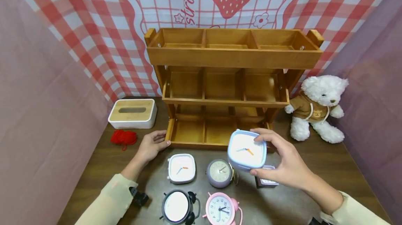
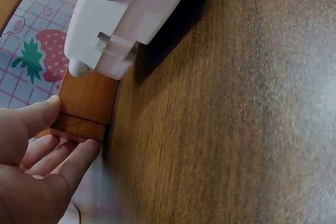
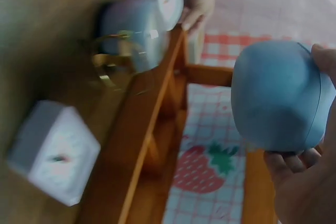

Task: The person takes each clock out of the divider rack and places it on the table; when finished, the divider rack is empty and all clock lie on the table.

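My right hand (image 1: 287,160) holds a light blue alarm clock (image 1: 246,150) with a white face, thumb below and fingers at its upper edge. The clock is raised in front of the right part of the wooden shelf (image 1: 232,58)'s bottom tier. In the right wrist view the blue clock's rounded back (image 3: 278,98) shows. At the bottom tier's front left corner, my left hand (image 1: 152,144) grips the wood between thumb and fingers. A white alarm clock (image 1: 182,168) stands close to that hand. Below the blue clock is a small square clock (image 1: 268,176), partly hidden.
A grey round clock (image 1: 218,172), a black twin-bell clock (image 1: 176,205) and a pink clock (image 1: 221,209) stand in front. Left are a tissue box (image 1: 132,113) and a red item (image 1: 123,137). A white teddy bear (image 1: 317,108) sits right of the shelf.
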Motion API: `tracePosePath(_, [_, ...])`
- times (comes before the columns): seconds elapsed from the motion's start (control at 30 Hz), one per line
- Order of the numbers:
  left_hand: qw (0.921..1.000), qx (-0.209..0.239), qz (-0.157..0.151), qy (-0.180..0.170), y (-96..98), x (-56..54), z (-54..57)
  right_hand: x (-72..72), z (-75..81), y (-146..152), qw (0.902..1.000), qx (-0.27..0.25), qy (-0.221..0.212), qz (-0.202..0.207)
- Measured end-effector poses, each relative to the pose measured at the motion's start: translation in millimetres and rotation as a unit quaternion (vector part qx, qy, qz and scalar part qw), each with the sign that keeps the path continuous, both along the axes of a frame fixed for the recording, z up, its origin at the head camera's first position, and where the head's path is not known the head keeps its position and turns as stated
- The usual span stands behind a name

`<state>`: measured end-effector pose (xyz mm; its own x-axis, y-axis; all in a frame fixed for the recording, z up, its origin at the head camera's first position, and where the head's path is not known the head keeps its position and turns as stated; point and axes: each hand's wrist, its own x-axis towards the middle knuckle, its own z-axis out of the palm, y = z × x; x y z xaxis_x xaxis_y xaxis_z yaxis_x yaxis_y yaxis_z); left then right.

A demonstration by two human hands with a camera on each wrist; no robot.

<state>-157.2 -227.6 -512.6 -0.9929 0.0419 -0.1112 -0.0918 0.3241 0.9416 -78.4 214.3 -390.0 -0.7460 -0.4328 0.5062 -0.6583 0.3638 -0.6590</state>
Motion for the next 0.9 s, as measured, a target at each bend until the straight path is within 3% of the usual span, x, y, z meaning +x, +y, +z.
tracePosePath(0.3, [0.9998,-0.018,-0.001,-0.003,2.2,-3.2,-1.6,33.8,-33.0,42.4,0.9997,0.018,-0.002,0.018])
tracePosePath(0.57, [1.0000,-0.006,0.002,-0.006,2.3,-1.6,2.5,62.4,-68.2,59.6,0.9963,-0.021,-0.045,0.070])
tracePosePath(0.9, [0.9999,-0.009,0.003,-0.006,1.6,-2.1,1.5,75.8,-105.6,77.3,0.9941,-0.008,-0.039,0.101])
